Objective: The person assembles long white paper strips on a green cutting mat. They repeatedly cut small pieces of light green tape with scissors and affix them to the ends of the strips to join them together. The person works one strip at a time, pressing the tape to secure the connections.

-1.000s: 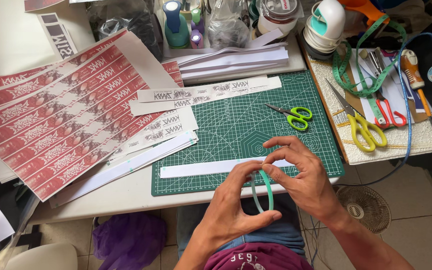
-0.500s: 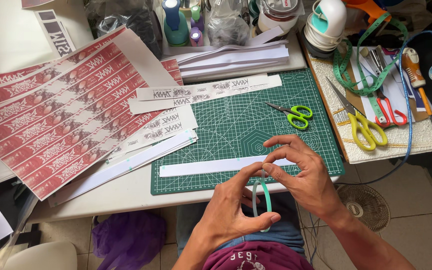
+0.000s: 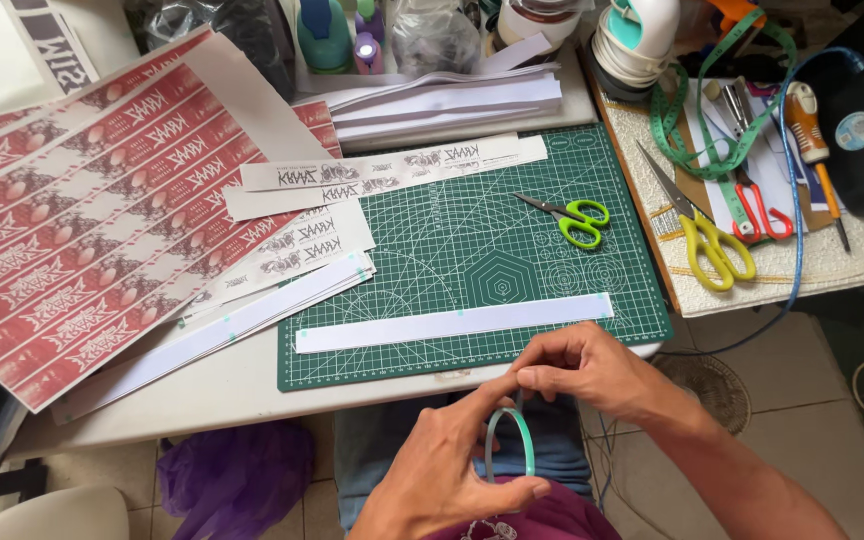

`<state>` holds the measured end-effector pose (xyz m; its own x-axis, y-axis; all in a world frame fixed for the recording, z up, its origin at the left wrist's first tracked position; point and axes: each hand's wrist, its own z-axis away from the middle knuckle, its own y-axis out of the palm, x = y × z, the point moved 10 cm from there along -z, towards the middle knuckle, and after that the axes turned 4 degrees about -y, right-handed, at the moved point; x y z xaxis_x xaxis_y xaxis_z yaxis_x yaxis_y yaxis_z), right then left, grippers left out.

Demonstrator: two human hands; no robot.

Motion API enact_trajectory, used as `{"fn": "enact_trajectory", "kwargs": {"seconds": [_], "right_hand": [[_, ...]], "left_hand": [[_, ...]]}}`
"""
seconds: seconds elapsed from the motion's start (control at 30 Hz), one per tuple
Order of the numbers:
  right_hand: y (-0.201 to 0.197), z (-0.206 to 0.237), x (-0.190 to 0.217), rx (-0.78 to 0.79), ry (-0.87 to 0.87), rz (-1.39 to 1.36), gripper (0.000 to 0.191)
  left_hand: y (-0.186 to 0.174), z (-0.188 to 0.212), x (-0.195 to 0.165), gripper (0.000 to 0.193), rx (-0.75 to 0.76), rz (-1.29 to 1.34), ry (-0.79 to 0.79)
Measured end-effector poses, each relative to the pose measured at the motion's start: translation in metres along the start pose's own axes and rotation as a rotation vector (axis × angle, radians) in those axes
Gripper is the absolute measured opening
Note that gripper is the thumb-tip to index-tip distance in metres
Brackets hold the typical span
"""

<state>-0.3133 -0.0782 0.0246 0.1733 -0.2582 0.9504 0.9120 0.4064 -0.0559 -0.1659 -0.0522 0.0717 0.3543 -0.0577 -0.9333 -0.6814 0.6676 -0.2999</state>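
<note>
My left hand [image 3: 452, 465] holds a thin green tape roll [image 3: 526, 440] upright by its ring, over my lap below the table edge. My right hand [image 3: 582, 368] pinches the top of the roll with its fingertips, close to the left thumb. Just beyond both hands a long white paper strip [image 3: 452, 322] lies flat along the near edge of the green cutting mat [image 3: 452, 250]. Small green-handled scissors [image 3: 572, 217] rest on the mat further back.
Red printed sheets [image 3: 92, 230] cover the left of the white table. White printed strips [image 3: 382, 170] and a paper stack [image 3: 442, 100] lie at the back. On the right are yellow scissors [image 3: 707, 245], red scissors [image 3: 757, 205], a green measuring tape [image 3: 687, 110], bottles and a black device.
Both hands with the tape roll have dropped slightly lower and nearer to my body; the right fingertips have closed on the top of the roll. The table things have not moved.
</note>
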Motion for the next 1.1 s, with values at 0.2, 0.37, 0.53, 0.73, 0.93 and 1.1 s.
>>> {"fn": "enact_trajectory", "kwargs": {"seconds": [0.2, 0.37, 0.53, 0.73, 0.93, 1.1], "right_hand": [[-0.108, -0.016, 0.071, -0.572, -0.414, 0.954, 0.021], [-0.134, -0.048, 0.078, -0.451, -0.443, 1.196, 0.042], [-0.138, -0.066, 0.068, -0.305, -0.162, 1.113, 0.041], [-0.087, -0.042, 0.051, 0.039, -0.038, 0.475, 0.049], [-0.028, -0.01, 0.047, 0.452, -0.101, 0.541, 0.064], [-0.007, -0.01, 0.063, 0.502, -0.221, 0.63, 0.088]], "left_hand": [[-0.011, 0.003, 0.006, 0.099, -0.044, 0.164, 0.012], [-0.027, 0.006, 0.011, 0.1, -0.048, 0.279, 0.01], [-0.037, 0.016, 0.012, 0.099, -0.069, 0.336, 0.012], [-0.043, 0.017, 0.012, 0.1, -0.079, 0.329, 0.003], [-0.043, 0.017, 0.01, 0.101, -0.073, 0.317, 0.008], [-0.04, 0.016, 0.007, 0.102, -0.053, 0.295, 0.022]]}}
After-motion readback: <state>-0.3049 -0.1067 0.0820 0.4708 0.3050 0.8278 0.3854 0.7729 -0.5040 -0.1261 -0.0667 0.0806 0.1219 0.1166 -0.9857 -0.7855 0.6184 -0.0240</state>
